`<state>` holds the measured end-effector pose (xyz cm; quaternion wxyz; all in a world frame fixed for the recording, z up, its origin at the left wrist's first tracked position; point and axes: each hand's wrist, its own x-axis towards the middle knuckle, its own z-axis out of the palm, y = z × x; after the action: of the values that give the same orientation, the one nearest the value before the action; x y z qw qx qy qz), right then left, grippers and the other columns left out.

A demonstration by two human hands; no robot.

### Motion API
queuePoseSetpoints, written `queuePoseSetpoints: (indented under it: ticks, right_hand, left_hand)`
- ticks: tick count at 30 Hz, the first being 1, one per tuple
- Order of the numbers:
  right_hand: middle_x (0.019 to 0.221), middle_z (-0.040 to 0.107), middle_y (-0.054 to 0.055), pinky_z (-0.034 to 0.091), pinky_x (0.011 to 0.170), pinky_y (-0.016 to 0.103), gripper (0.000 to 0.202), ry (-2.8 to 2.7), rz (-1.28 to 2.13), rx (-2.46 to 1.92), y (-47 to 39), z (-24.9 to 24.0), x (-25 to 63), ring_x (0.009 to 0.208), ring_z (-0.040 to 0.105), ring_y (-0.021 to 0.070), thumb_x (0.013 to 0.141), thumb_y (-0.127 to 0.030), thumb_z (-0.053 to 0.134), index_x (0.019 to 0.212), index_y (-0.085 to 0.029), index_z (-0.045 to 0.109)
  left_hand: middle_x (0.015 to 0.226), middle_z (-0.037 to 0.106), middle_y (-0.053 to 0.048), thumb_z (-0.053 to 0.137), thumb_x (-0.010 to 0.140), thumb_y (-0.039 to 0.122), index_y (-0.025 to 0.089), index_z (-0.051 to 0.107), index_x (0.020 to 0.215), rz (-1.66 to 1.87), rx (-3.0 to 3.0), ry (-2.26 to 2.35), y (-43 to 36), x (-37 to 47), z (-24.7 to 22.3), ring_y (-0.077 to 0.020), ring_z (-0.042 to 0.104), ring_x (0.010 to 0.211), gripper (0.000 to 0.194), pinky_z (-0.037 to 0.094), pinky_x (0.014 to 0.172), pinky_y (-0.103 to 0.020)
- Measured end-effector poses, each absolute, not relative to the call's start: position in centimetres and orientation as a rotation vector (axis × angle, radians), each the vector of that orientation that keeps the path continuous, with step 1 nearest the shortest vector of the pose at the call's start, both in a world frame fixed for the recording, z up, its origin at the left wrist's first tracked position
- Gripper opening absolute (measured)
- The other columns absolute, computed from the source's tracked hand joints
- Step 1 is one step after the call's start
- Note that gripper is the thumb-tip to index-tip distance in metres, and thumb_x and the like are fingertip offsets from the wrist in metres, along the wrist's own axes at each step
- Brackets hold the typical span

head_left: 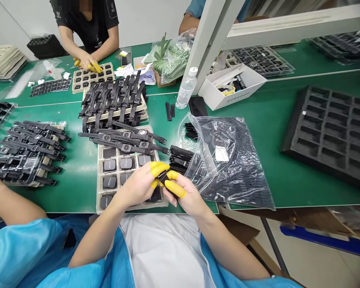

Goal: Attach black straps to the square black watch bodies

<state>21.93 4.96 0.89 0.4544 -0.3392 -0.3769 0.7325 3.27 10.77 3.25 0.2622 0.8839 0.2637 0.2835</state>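
Note:
Yellow finger cots cover several fingertips of both hands. My left hand and my right hand meet over the front of a tray, closed on a small black smartwatch. The fingers hide most of it, so I cannot tell whether a strap is attached. Beneath my hands, the beige tray holds square dark watch bodies in its compartments. Several strapped watches lie across the tray's far end. Just beyond my right hand is a pile of black straps.
A clear bag of black straps lies right of my hands. Behind it stand a water bottle and a white box. A black foam tray is at right, stacked watches at left. A co-worker works across the table.

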Motion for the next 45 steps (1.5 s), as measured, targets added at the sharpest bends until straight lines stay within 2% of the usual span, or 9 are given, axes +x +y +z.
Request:
queuePoseSetpoints:
  ticks: [7,14,21,28,31,34,36,39,45]
  right_hand:
    - [0.048,0.046,-0.01,0.025,0.04,0.022,0.035,-0.678,1.861,-0.761,4.9,1.2,20.9,0.038,0.031,0.0082,0.091,-0.054,0.07,0.09,-0.023,0.054]
    - [0.048,0.043,-0.011,0.022,0.037,0.019,0.034,-0.609,1.882,-0.787,5.2,2.0,21.1,0.038,0.025,0.0069,0.089,-0.05,0.073,0.087,-0.023,0.051]
    - [0.048,0.04,-0.012,0.016,0.036,0.018,0.035,-0.656,1.96,-0.895,5.5,2.5,21.7,0.039,0.018,0.0052,0.089,-0.05,0.073,0.086,-0.022,0.052]
    - [0.051,0.048,-0.01,0.024,0.038,0.019,0.034,-0.734,1.866,-0.883,5.1,1.7,21.8,0.038,0.029,0.0065,0.094,-0.053,0.068,0.091,-0.022,0.054]
    - [0.061,0.055,-0.006,0.035,0.043,0.022,0.037,-0.846,1.752,-0.915,5.0,1.5,21.9,0.045,0.043,0.0094,0.093,-0.058,0.068,0.097,-0.023,0.056]
    - [0.062,0.048,-0.007,0.038,0.045,0.024,0.041,-0.947,1.795,-0.908,4.9,1.5,22.2,0.046,0.041,0.0093,0.095,-0.063,0.064,0.092,-0.022,0.055]
    - [0.06,0.039,-0.009,0.03,0.042,0.022,0.044,-0.933,1.944,-0.88,4.9,1.5,22.5,0.045,0.031,0.0079,0.097,-0.065,0.059,0.087,-0.022,0.053]
    - [0.06,0.033,-0.01,0.02,0.042,0.021,0.044,-0.888,2.116,-0.904,5.2,1.5,23.3,0.047,0.02,0.0069,0.095,-0.064,0.061,0.086,-0.022,0.052]
    - [0.062,0.045,-0.006,0.025,0.046,0.024,0.04,-1.049,2.014,-1.05,6.4,1.9,25.3,0.048,0.034,0.0075,0.094,-0.057,0.065,0.084,-0.019,0.058]
  left_hand:
    - [0.127,0.064,-0.014,0.041,0.094,0.004,0.021,0.047,0.146,0.821,2.379,0.737,10.6,3.5,2.8,-0.026,0.064,0.119,0.055,0.058,0.1,-0.043]
    - [0.133,0.056,-0.017,0.042,0.104,0.022,0.022,0.038,0.156,0.793,2.246,0.677,10.3,3.1,3.9,-0.0276,0.057,0.124,0.052,0.053,0.106,-0.048]
    - [0.121,0.06,-0.016,0.045,0.101,0.023,0.017,0.05,0.144,0.686,2.448,0.78,10.5,3.0,3.7,-0.029,0.058,0.111,0.043,0.056,0.097,-0.046]
    - [0.124,0.064,-0.015,0.045,0.105,0.024,0.019,0.049,0.144,0.732,2.269,0.748,10.3,2.9,4.0,-0.025,0.062,0.114,0.039,0.056,0.098,-0.041]
    - [0.106,0.068,-0.009,0.057,0.103,0.027,0.021,0.059,0.127,0.898,2.12,0.809,10.3,3.0,3.8,-0.02,0.067,0.095,0.025,0.057,0.086,-0.035]
    - [0.1,0.069,-0.007,0.067,0.099,0.031,0.021,0.067,0.102,1.096,1.948,0.796,10.4,3.1,3.8,-0.0196,0.067,0.095,0.011,0.057,0.087,-0.035]
    - [0.107,0.071,-0.008,0.07,0.097,0.035,0.021,0.066,0.104,1.205,1.726,0.796,10.4,3.2,3.8,-0.0206,0.07,0.1,0.016,0.059,0.089,-0.037]
    - [0.109,0.076,-0.005,0.069,0.098,0.039,0.024,0.057,0.109,1.406,1.276,0.842,10.6,3.4,3.8,-0.0177,0.076,0.084,0.022,0.064,0.079,-0.036]
    - [0.104,0.08,-0.003,0.083,0.086,0.042,0.024,0.049,0.104,1.678,0.939,1.013,11.5,3.4,4.5,-0.0166,0.077,0.068,0.042,0.067,0.071,-0.035]
